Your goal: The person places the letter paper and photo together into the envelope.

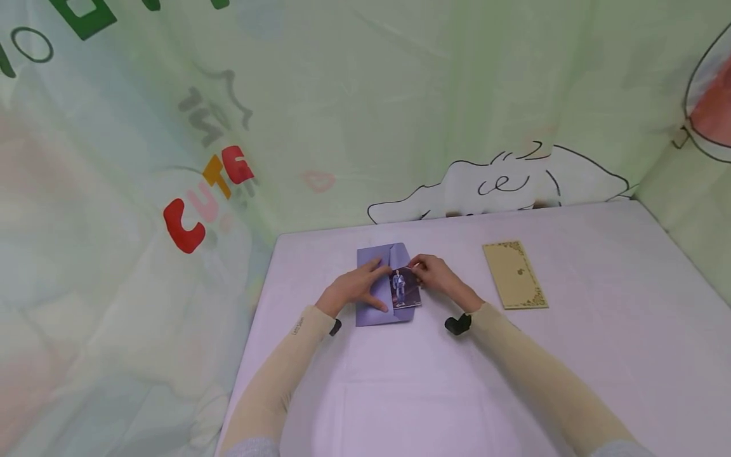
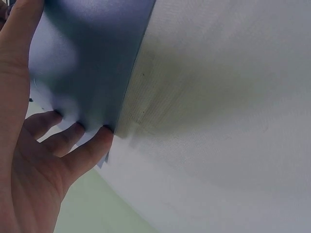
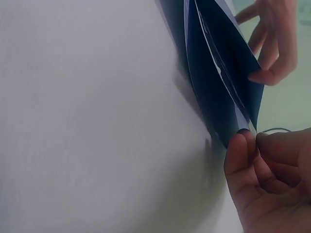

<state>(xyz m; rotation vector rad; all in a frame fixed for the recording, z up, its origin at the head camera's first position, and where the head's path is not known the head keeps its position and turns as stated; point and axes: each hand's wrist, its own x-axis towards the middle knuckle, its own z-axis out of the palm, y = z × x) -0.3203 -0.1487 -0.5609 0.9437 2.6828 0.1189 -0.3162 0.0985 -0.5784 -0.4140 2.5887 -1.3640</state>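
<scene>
A lavender envelope [image 1: 372, 315] lies on the table with its flap turned out to the right. Over its flap side is a dark photo card [image 1: 408, 292] showing a standing figure; whether part of it sits inside the envelope I cannot tell. My left hand [image 1: 355, 285] lies spread on the envelope, thumb and forefinger near the card's left edge. In the left wrist view, its fingertips touch the envelope's face [image 2: 92, 58]. With thumb and fingers my right hand [image 1: 438, 274] pinches the card's upper right corner. The right wrist view shows the envelope's mouth [image 3: 206, 92] gaping above that pinch.
A gold envelope with an ornate brown border [image 1: 516, 276] lies to the right, apart from both hands. White cloth covers the table [image 1: 411, 393]. Printed curtains [image 1: 342, 114] hang behind the table and along its left and right sides.
</scene>
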